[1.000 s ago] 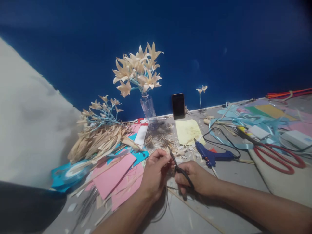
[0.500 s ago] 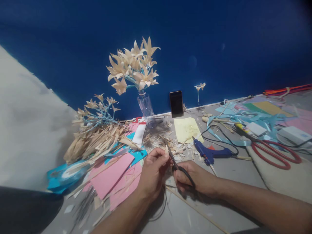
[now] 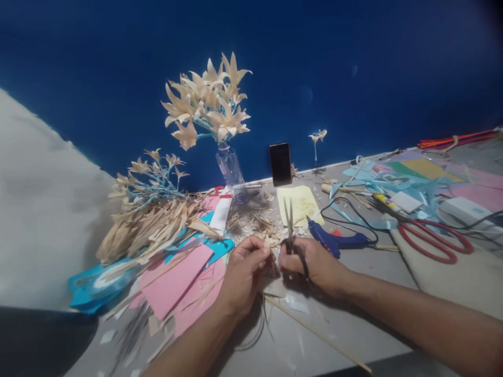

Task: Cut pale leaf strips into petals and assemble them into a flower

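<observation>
Closely, a person's two bare hands work over a littered grey surface [image 3: 334,314] set against a deep blue wall [image 3: 353,63]. The left hand [image 3: 244,273] pinches a small pale piece [image 3: 268,244] between thumb and fingers, its shape mostly hidden by the fingertips. Just beside it, the right hand [image 3: 317,266] grips black-handled scissors [image 3: 290,222], the blades slightly parted and pointing away from the person, clear of the pale piece. Shavings and scraps [image 3: 263,225] lie scattered beyond the hands, near a sheet of yellow paper [image 3: 296,201]. To the right of the scissors rests a blue glue gun [image 3: 338,242], and farther right are red-handled scissors [image 3: 436,242] and loops of pale blue ribbon [image 3: 416,193]. To the left, pink sheets [image 3: 176,280] overlap below a heap of dry husks [image 3: 145,230]. At the back, cream flowers [image 3: 212,99] on blue stems fill a clear bottle [image 3: 230,168]; a dark-screened phone [image 3: 280,164] stands upright by the wall, and a single small flower [image 3: 317,137] rises to its right.
</observation>
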{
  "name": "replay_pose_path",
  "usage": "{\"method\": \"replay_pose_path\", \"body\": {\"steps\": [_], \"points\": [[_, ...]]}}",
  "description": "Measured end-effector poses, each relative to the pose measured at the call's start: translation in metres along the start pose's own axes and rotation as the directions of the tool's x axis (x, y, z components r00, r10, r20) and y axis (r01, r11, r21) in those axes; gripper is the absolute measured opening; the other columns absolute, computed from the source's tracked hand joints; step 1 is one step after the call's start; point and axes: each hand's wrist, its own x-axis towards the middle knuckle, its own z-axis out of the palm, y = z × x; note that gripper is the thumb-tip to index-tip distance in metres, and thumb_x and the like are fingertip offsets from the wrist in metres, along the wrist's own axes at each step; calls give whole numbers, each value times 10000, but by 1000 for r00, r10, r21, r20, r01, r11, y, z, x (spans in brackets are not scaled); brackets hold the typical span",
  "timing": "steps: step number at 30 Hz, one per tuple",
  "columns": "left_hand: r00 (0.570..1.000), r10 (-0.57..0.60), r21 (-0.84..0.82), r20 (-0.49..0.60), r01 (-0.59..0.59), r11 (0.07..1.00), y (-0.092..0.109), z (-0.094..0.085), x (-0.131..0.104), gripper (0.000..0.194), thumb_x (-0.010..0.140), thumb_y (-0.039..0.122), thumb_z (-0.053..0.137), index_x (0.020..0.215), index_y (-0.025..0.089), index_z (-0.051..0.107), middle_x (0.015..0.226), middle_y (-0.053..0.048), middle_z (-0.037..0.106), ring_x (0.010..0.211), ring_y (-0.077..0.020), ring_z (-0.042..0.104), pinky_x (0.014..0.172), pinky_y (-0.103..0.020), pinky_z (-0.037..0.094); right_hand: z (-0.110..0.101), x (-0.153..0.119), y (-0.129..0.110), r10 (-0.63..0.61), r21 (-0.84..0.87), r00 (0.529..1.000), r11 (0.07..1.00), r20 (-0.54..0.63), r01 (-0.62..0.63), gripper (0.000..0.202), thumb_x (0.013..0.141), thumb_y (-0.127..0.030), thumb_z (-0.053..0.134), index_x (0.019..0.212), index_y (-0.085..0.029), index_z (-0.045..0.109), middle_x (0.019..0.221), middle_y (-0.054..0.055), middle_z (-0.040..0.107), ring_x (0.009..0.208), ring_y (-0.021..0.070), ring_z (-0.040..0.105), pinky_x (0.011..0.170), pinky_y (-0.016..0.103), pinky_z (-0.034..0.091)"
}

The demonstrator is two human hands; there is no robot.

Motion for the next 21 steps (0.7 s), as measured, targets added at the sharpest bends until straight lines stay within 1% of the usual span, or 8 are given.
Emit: {"method": "replay_pose_path", "body": {"steps": [3,7,9,12,14,16,19,21], "points": [[997,-54,88,56,49,995,-2,0,-2,148,748,188,711,677,171,582,605,11,587,579,-105,517,575,-205,389,-5,2,-13,-22,95,997,995,-78,30,426,580,-362,886,834,-164,607,662,-30,616,573,106,536,545,225,428],[985,-95,166,145,71,984,-6,-1,-2,127,731,167,716,670,163,604,612,-6,600,577,-109,509,560,-212,371,-10,2,-17,-31,71,999,997,-38,33,380,581,-290,870,830,-152,619,651,-31,624,559,103,545,536,221,428],[978,-110,126,179,88,988,-5,-1,-2,148,737,196,728,673,166,598,629,-12,602,594,-121,526,580,-228,395,-10,2,-15,-11,88,999,996,-43,15,355,593,-278,859,823,-155,618,625,-36,617,532,104,545,508,219,417],[968,-102,-15,231,108,994,-3,1,-2,232,790,370,714,731,170,611,694,-22,602,651,-152,569,657,-281,461,-9,4,-14,-28,166,996,985,-88,42,320,611,-275,838,799,-158,608,591,-35,605,502,107,536,478,222,409],[967,-73,-65,246,92,994,-3,2,-2,286,772,435,738,802,171,632,733,-23,611,667,-157,578,684,-299,480,-8,6,-14,-19,214,995,976,-102,41,321,599,-267,838,788,-157,604,558,-41,586,481,110,529,463,227,411],[973,-44,-48,226,56,997,-5,3,-1,275,732,375,797,821,171,635,719,-13,620,646,-136,565,659,-266,466,-7,6,-12,1,254,996,967,-85,21,330,590,-261,846,785,-155,602,545,-42,582,480,120,547,466,233,428],[982,-20,12,186,18,1000,-11,3,0,201,749,259,796,746,164,619,648,8,610,603,-104,539,613,-216,421,-5,5,-8,-6,309,999,951,-37,17,323,610,-263,849,783,-153,600,570,-34,606,506,126,582,495,235,460],[979,-11,15,202,8,1000,-13,2,2,199,756,239,788,707,158,614,632,5,612,611,-104,546,623,-213,418,-4,3,-6,-23,341,1000,940,-8,24,317,620,-256,850,788,-150,603,588,-31,617,515,120,588,512,233,475]]}}
